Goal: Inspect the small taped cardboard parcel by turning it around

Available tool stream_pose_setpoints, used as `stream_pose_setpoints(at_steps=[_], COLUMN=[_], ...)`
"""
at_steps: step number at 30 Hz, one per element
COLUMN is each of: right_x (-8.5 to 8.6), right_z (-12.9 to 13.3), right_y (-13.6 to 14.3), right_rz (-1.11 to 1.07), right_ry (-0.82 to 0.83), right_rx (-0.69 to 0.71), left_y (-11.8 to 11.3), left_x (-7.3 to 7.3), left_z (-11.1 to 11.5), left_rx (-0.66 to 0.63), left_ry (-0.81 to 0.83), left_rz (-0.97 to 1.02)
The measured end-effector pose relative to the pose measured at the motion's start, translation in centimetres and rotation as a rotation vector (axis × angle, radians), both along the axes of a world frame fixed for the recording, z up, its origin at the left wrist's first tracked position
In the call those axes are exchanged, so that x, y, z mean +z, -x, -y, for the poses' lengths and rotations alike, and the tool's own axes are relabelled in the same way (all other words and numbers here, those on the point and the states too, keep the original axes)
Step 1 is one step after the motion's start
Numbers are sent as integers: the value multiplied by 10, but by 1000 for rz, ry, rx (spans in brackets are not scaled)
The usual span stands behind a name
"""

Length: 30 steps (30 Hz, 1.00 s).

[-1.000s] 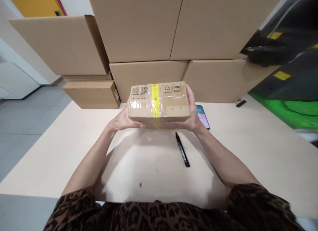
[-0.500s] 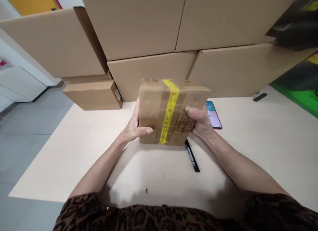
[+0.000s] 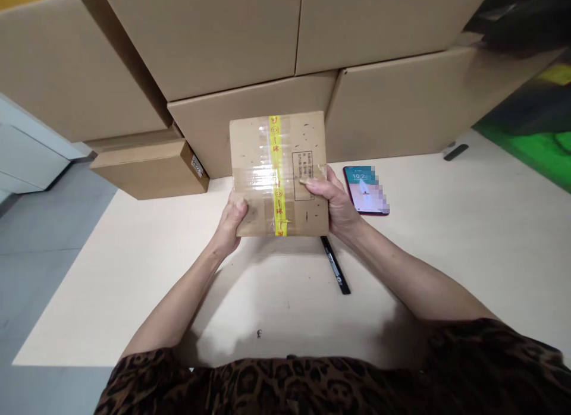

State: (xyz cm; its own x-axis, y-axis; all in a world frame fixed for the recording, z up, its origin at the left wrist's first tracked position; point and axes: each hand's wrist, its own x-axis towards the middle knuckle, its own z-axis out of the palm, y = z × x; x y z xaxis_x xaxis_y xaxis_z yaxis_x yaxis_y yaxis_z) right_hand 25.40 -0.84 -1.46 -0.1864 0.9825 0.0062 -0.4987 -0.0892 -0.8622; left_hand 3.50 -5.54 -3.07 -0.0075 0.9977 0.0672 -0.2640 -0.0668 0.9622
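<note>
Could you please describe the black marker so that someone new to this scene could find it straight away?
Start at the pale table before the stacked cartons. The black marker lies there, just below the taped parcel. Unlike the smartphone nearby, it is thin, stick-shaped and black.

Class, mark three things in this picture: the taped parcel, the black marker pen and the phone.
taped parcel [image 3: 285, 159]: head view, on its top face by the yellow tape.
black marker pen [image 3: 336, 272]: head view, mid-barrel.
phone [image 3: 363, 189]: head view, on its screen.
</note>
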Motion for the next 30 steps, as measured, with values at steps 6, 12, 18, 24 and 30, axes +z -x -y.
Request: stream_pose_setpoints(at_steps=[6,12,18,24,30], right_x=[1,-2,-4,-3,0], right_z=[-3,0,-1,-12,-11], right_y=[0,1,5,-1,-11], right_rz=[-2,13,-17,34,-3], right_ry=[47,47,103,83,-62], right_rx=[-21,168,63,78,32], left_y=[-10,-11,-6,0,9], left_x=[13,18,16,6,13], left_z=[4,3,5,3,3], left_rx=[45,167,52,19,-85], left_ry=[127,160,53,-73,-52], left_rz=[41,75,-28,-149,-189])
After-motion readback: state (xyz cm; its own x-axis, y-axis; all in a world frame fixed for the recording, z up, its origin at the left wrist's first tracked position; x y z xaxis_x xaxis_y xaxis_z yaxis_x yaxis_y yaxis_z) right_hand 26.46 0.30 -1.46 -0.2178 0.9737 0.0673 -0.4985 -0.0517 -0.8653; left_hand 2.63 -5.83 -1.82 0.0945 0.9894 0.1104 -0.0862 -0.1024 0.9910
